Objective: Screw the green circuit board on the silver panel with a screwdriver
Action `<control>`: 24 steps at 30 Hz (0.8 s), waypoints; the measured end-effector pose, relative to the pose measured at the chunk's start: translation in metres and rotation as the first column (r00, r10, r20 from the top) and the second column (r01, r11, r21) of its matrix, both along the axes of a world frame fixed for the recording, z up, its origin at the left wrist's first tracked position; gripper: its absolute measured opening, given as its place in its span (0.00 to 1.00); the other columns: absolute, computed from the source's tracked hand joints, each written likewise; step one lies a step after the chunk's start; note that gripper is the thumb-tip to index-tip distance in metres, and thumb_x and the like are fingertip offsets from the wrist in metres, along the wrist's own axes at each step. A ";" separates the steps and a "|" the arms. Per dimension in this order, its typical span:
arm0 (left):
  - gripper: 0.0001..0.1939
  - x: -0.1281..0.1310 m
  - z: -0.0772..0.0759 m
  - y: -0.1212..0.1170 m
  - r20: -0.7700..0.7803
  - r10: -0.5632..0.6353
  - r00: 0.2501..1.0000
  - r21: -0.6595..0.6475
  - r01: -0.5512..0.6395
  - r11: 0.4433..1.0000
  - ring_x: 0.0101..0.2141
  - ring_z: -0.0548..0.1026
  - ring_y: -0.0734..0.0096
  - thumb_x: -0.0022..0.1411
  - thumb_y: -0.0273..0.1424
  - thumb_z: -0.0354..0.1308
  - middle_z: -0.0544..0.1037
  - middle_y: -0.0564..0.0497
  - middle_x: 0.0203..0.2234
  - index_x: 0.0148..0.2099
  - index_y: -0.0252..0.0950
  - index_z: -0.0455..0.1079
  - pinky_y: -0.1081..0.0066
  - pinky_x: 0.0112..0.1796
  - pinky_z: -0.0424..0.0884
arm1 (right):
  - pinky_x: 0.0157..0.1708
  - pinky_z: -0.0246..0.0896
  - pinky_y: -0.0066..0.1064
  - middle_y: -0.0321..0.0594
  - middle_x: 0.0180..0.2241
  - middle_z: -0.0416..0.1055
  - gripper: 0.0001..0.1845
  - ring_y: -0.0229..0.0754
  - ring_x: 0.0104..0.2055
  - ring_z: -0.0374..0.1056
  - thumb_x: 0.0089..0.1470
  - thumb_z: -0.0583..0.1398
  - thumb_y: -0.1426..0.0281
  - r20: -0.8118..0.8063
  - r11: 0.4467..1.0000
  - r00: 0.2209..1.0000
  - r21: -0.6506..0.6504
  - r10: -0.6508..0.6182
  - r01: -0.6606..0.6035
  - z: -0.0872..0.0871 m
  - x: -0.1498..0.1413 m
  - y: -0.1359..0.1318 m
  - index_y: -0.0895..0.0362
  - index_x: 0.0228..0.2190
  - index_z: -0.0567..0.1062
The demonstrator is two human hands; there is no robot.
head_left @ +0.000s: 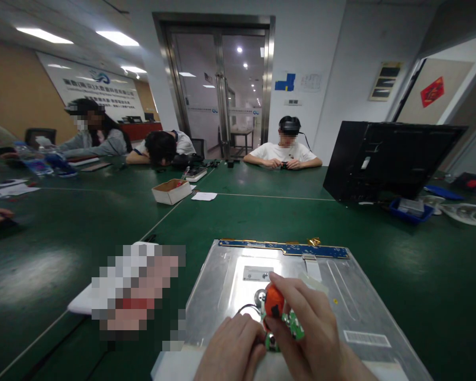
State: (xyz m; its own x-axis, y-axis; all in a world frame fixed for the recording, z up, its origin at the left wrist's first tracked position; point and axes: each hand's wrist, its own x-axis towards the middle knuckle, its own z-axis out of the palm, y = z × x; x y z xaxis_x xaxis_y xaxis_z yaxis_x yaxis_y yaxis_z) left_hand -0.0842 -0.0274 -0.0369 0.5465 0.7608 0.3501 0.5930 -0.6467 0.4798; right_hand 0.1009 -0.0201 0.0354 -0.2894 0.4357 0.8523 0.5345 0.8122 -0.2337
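Observation:
My right hand (311, 317) pinches an orange rounded piece with a black mark (275, 300) between thumb and fingers; its exact kind is unclear. Just below it is a small green circuit board (296, 324), partly covered by my fingers. My left hand (232, 346) is curled at the board's left edge and appears to grip it. A small round metal disc (259, 297) and a thin dark wire (246, 308) show beside the orange piece. Under both hands lies a large display panel (365, 296), its silver metal back facing up, with a blue circuit strip (277, 248) along the far edge.
To the left lies a white, partly pixelated item (81, 301). Farther off are a small open box (171, 191), a white paper (204, 196), a black monitor (392, 159) and a blue tray (410, 211). Several people sit around the green table (301, 219); one opposite (283, 153) handles a small object.

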 end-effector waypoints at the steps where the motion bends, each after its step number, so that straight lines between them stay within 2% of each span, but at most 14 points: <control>1: 0.08 0.000 0.001 0.000 0.005 -0.005 1.000 -0.012 0.005 1.000 0.33 0.75 0.62 0.66 0.29 0.49 0.77 0.47 0.33 0.39 0.39 0.69 0.65 0.41 0.75 | 0.37 0.75 0.35 0.49 0.45 0.76 0.30 0.46 0.43 0.75 0.60 0.53 0.75 0.009 1.000 1.000 -0.004 0.019 -0.018 0.001 0.001 0.000 0.62 0.63 0.58; 4: 0.08 0.000 -0.002 0.000 0.049 0.008 0.999 -0.017 -0.007 1.000 0.34 0.75 0.62 0.66 0.31 0.49 0.77 0.46 0.33 0.39 0.39 0.70 0.66 0.40 0.75 | 0.37 0.76 0.36 0.49 0.46 0.76 0.33 0.46 0.42 0.75 0.59 0.52 0.77 0.021 0.998 0.998 -0.021 0.066 -0.066 0.002 0.003 0.002 0.61 0.65 0.54; 9: 0.09 0.001 -0.011 0.001 0.065 0.021 0.998 0.016 -0.022 1.000 0.34 0.76 0.61 0.65 0.30 0.48 0.78 0.45 0.34 0.40 0.39 0.70 0.67 0.38 0.75 | 0.42 0.75 0.38 0.50 0.50 0.75 0.28 0.47 0.51 0.73 0.59 0.54 0.74 0.057 0.999 0.998 -0.011 0.033 -0.032 -0.006 0.004 0.002 0.60 0.61 0.60; 13: 0.09 0.002 -0.006 0.001 0.042 0.024 0.999 0.094 -0.028 0.995 0.32 0.76 0.61 0.64 0.28 0.47 0.78 0.45 0.35 0.39 0.38 0.69 0.66 0.36 0.75 | 0.40 0.74 0.37 0.49 0.46 0.76 0.26 0.47 0.49 0.74 0.59 0.54 0.74 -0.013 1.000 1.000 0.006 -0.001 0.002 -0.009 -0.001 0.001 0.58 0.58 0.61; 17: 0.07 0.002 0.001 0.002 -0.041 0.030 0.999 0.057 -0.028 0.998 0.31 0.75 0.62 0.63 0.27 0.49 0.77 0.47 0.32 0.37 0.38 0.68 0.65 0.38 0.75 | 0.40 0.74 0.39 0.47 0.46 0.76 0.28 0.46 0.47 0.74 0.58 0.55 0.75 -0.054 1.000 0.999 -0.022 0.010 -0.011 -0.012 -0.003 0.000 0.56 0.60 0.59; 24: 0.07 0.002 0.000 0.001 -0.028 0.037 0.999 0.071 -0.035 0.997 0.31 0.76 0.62 0.63 0.26 0.48 0.78 0.47 0.33 0.37 0.38 0.67 0.66 0.37 0.75 | 0.37 0.74 0.38 0.47 0.45 0.76 0.29 0.47 0.46 0.74 0.58 0.55 0.75 -0.022 1.000 1.000 0.000 0.017 -0.017 -0.012 -0.001 0.002 0.57 0.60 0.58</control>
State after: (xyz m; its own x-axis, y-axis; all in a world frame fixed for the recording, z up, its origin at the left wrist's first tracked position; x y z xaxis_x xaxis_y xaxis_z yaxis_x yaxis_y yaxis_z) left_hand -0.0823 -0.0263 -0.0365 0.5300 0.7542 0.3877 0.6296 -0.6562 0.4159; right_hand 0.0995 -0.0180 0.0237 -0.2782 0.4310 0.8584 0.5158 0.8209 -0.2451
